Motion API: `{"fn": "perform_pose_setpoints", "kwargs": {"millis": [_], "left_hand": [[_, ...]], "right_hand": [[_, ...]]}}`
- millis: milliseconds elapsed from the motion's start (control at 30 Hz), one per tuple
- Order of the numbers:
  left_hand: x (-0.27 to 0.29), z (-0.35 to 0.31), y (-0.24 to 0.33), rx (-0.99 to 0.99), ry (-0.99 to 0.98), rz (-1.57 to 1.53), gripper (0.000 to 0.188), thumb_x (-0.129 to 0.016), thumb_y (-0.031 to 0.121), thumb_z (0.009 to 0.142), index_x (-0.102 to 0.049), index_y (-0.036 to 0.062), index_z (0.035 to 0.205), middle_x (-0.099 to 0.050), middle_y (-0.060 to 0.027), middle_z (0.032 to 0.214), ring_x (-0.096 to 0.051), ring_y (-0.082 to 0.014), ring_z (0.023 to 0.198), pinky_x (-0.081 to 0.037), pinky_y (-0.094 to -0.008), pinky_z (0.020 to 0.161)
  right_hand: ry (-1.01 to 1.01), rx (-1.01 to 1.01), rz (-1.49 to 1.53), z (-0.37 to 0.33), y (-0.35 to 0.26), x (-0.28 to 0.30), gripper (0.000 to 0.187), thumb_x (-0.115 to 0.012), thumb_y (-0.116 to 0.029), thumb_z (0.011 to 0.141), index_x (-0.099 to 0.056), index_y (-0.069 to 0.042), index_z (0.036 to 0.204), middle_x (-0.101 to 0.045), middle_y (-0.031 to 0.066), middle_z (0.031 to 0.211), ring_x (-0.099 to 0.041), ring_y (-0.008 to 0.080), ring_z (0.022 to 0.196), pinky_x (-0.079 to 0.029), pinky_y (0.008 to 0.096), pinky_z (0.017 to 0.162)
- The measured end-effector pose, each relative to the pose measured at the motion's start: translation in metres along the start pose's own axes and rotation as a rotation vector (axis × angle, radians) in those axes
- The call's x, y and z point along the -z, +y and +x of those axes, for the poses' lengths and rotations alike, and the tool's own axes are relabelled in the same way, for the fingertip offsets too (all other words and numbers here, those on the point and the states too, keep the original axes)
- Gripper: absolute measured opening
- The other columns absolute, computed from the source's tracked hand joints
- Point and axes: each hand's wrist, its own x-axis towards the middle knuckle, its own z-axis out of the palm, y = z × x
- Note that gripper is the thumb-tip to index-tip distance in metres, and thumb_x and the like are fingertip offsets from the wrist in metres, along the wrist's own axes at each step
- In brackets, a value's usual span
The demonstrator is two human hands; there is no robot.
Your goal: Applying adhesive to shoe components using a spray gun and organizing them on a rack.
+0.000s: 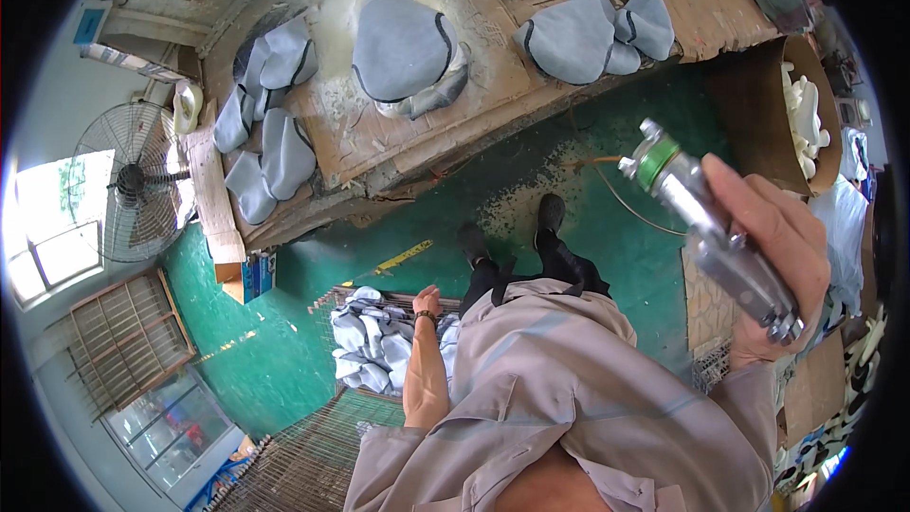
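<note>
While our right hand (785,242) wraps snugly round spray gun (732,258), likely for steadiness, left hand (428,301) hangs near far edge of crate (325,304); we cannot tell its grip.

On my feed I see a silver spray gun (718,230) at right, tilted, its far end (green-collared) pointing leftward.

caged fan (131,175), bright window (64,264), green floor (270,389)
</note>
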Motion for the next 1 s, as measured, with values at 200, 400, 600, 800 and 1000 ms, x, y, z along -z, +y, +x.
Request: {"fn": "perform_pose_setpoints", "kwargs": {"millis": [200, 400, 600, 800, 1000], "left_hand": [[-0.022, -0.022, 0.072, 0.069, 0.151, -0.245, 0.038, -0.077, 0.018, 0.082, -0.073, 0.0087, 0.118, -0.074, -0.0091, 0.111, -0.07, -0.0198, 0.1, -0.055, -0.0291, 0.089], [0.001, -0.021, 0.18, -0.687, 0.401, -0.331, 0.031, -0.07, 0.003, 0.088, -0.07, 0.0033, 0.12, -0.072, -0.0092, 0.114, -0.068, -0.0181, 0.104, -0.053, -0.0322, 0.093], [0.006, -0.062, 0.394, -1.043, 0.619, -0.287, 0.032, -0.068, 0.002, 0.087, -0.071, 0.0067, 0.119, -0.07, -0.008, 0.113, -0.067, -0.0196, 0.098, -0.054, -0.0318, 0.086], [0.016, -0.082, 0.52, -1.331, 0.848, 0.344, 0.043, -0.079, 0.015, 0.077, -0.073, 0.0185, 0.119, -0.066, -0.0099, 0.123, -0.058, -0.0311, 0.12, -0.046, -0.0432, 0.103], [0.011, -0.051, 0.542, -1.269, 0.817, 0.52, 0.031, -0.084, 0.02, 0.069, -0.08, 0.0177, 0.1, -0.064, -0.0052, 0.129, -0.053, -0.0306, 0.128, -0.042, -0.0444, 0.108]], "right_hand": [[-0.133, 0.015, 0.032, -0.022, -0.003, 0.002, 0.078, -0.049, -0.062, 0.086, -0.073, 0.005, 0.117, -0.069, 0.0155, 0.088, -0.061, 0.0233, 0.075, -0.043, 0.0298, 0.068], [-0.105, 0.09, -0.091, -0.025, -0.015, 0.007, 0.057, -0.061, -0.044, 0.083, -0.075, 0.0, 0.116, -0.07, 0.0142, 0.093, -0.062, 0.0213, 0.079, -0.044, 0.0293, 0.07], [-0.162, 0.355, 0.12, -0.015, -0.008, 0.002, 0.061, -0.085, -0.015, 0.069, -0.068, 0.001, 0.126, -0.059, 0.0042, 0.068, -0.056, 0.0153, 0.056, -0.04, 0.0291, 0.05], [0.023, -0.102, 0.006, -0.037, -0.021, 0.0, 0.054, -0.065, -0.039, 0.079, -0.076, 0.001, 0.114, -0.068, 0.0113, 0.087, -0.06, 0.0184, 0.073, -0.045, 0.0275, 0.072], [0.014, -0.21, -0.062, -0.043, -0.002, 0.021, 0.057, -0.062, -0.044, 0.082, -0.076, 0.001, 0.113, -0.069, 0.0161, 0.094, -0.064, 0.0234, 0.082, -0.048, 0.0319, 0.076]]}}
